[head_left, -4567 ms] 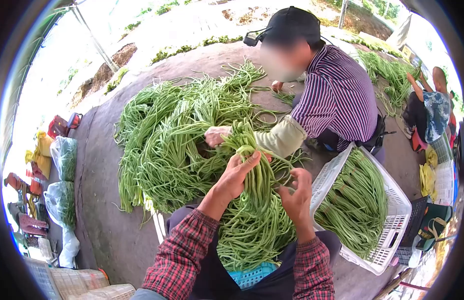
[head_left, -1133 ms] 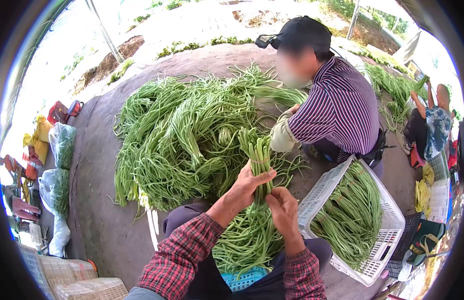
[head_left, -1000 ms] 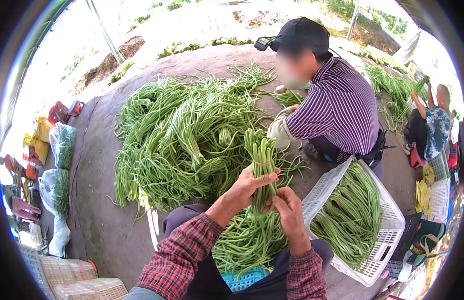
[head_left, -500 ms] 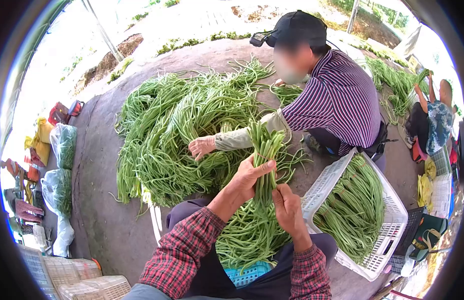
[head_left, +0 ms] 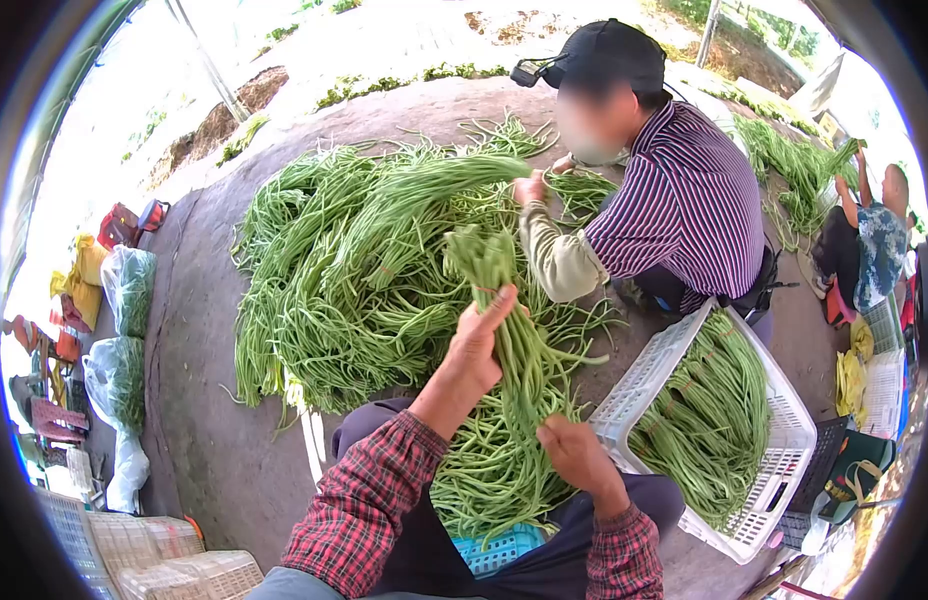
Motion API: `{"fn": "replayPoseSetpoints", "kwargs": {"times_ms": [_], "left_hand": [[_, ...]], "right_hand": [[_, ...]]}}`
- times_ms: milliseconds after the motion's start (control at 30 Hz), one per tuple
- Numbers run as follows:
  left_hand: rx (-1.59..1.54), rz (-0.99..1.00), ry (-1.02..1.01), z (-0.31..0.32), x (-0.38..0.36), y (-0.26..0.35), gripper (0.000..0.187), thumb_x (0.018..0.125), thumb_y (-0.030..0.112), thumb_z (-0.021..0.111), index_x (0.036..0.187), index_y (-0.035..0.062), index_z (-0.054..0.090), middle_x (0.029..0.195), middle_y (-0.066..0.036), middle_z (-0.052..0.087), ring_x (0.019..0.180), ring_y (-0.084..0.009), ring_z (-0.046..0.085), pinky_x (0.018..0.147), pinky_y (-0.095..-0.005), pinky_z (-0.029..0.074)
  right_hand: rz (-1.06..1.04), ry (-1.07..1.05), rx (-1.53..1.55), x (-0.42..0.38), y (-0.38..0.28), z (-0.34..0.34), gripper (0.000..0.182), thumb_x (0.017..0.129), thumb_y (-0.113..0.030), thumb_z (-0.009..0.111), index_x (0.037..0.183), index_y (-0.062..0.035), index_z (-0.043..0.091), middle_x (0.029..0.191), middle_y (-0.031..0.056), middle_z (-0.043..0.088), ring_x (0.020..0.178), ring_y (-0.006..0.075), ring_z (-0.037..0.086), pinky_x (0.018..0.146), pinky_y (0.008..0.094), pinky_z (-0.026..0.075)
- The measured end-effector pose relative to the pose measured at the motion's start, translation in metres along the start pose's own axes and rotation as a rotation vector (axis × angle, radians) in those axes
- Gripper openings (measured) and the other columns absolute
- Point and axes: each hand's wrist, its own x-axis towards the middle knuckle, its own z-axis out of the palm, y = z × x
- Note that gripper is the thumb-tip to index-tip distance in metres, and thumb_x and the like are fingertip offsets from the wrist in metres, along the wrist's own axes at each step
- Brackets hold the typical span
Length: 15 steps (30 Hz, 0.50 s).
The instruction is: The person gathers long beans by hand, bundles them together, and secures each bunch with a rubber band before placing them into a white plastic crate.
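My left hand (head_left: 476, 345) grips a bundle of long green yardlong beans (head_left: 524, 365) just below its top ends. A thin reddish band shows on the bundle near my thumb. The bean tails hang down and fan out to the right. Closed beside the lower part of the bundle is my right hand (head_left: 584, 455); whatever its fingers pinch is hidden. Under the bundle, between my knees, more loose beans (head_left: 494, 480) lie over a blue basket (head_left: 499, 550).
A large bean pile (head_left: 334, 270) covers the ground ahead. Opposite crouches a co-worker (head_left: 674, 190), whose hand (head_left: 530, 188) holds a bunch of beans. To the right, a white crate (head_left: 789, 440) contains tied bundles. Bagged beans (head_left: 114, 375) stand left; another person (head_left: 874, 245) sits far right.
My left hand has moved slightly left and down with the bundle, which now spreads at its tails. My right hand has dropped away from the band area. The co-worker has lifted beans from the pile.
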Motion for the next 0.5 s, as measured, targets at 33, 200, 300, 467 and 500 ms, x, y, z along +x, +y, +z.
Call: {"fn": "replayPoseSetpoints", "kwargs": {"times_ms": [33,200,300,467,500], "left_hand": [[-0.017,0.012,0.011,-0.002,0.002,0.007,0.053,0.086,0.041,0.082,0.119,0.0077,0.057,0.094,-0.008,0.065,0.087,-0.0221,0.066,0.080,-0.0415,0.057],[-0.058,0.041,-0.171,-0.003,-0.002,0.029,0.053,0.094,0.043,0.071,0.129,0.0067,0.055,0.105,-0.011,0.066,0.099,-0.0262,0.065,0.087,-0.0434,0.056],[-0.075,0.055,-0.283,-0.003,0.000,0.027,0.053,0.096,0.037,0.069,0.135,0.0061,0.052,0.110,-0.013,0.065,0.104,-0.0286,0.064,0.091,-0.0450,0.054],[-0.073,0.003,-0.374,-0.005,0.002,0.015,0.066,0.076,0.001,0.060,0.140,0.0023,0.046,0.116,-0.015,0.059,0.111,-0.0300,0.059,0.099,-0.0448,0.050],[-0.074,0.000,-0.369,-0.004,0.001,0.010,0.066,0.076,0.001,0.060,0.140,0.0023,0.046,0.116,-0.015,0.059,0.111,-0.0300,0.059,0.099,-0.0448,0.050]], "right_hand": [[-0.027,-0.066,-0.086,-0.005,0.006,0.005,0.021,0.100,-0.018,0.059,0.087,-0.0018,0.055,0.069,0.0230,0.056,0.062,0.0414,0.057,0.058,0.0453,0.044],[-0.155,-0.310,-0.304,-0.010,0.023,0.011,0.020,0.095,-0.021,0.060,0.086,-0.0030,0.059,0.076,0.0209,0.061,0.075,0.0416,0.064,0.064,0.0502,0.049],[-0.217,-0.339,-0.583,-0.004,0.025,0.012,0.016,0.094,-0.018,0.062,0.089,-0.0035,0.062,0.080,0.0169,0.065,0.077,0.0395,0.064,0.064,0.0473,0.050],[-0.327,0.085,0.008,0.033,-0.021,0.010,0.010,0.087,-0.007,0.071,0.093,-0.0030,0.065,0.082,0.0116,0.065,0.072,0.0288,0.064,0.063,0.0386,0.050],[-0.343,0.275,0.122,0.038,-0.029,0.014,0.014,0.083,-0.003,0.074,0.093,-0.0023,0.065,0.081,0.0107,0.064,0.070,0.0248,0.063,0.062,0.0357,0.050]]}}
